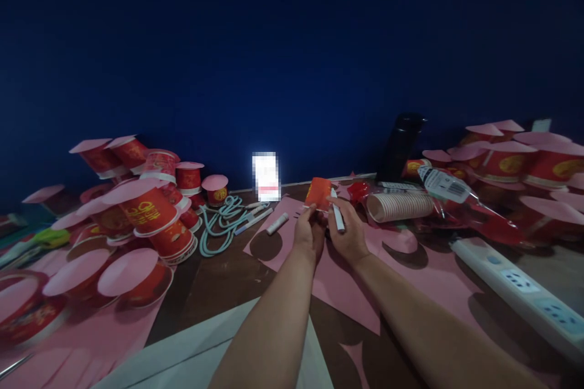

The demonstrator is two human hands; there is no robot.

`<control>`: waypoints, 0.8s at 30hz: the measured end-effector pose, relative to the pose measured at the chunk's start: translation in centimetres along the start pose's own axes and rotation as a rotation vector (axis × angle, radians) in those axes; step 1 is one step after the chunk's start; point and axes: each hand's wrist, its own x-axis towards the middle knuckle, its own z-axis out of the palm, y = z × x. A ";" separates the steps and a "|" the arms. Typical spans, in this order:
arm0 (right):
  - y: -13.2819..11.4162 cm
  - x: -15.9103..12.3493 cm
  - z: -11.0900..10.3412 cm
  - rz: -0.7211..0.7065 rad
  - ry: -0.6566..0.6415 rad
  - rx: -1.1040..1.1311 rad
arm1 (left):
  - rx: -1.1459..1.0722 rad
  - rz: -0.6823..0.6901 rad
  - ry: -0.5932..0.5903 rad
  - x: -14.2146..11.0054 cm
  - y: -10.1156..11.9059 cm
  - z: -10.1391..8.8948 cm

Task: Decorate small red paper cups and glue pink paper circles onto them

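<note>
1. Gripping is done by both hands: a red paper cup (319, 191) is held in the curled left hand (307, 232), and a white marker-like stick (338, 220) is pinched in the right hand (350, 231), just beside the cup.
2. Red paper cups (152, 209), many topped with pink discs (128, 271), are piled at both sides.
3. Pink paper (343, 298) is spread on a brown table (214, 282), backed by a dark blue wall (292, 73).

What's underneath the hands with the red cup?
Pink paper lies below the left hand and right hand, with brown tabletop showing through a round cut-out. The patch directly behind the hands is covered, so I can't tell what's there.
</note>
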 end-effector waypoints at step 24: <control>0.2 0.0 0.0 0.039 -0.004 -0.015 | 0.052 -0.020 -0.007 0.1 -0.3 0.1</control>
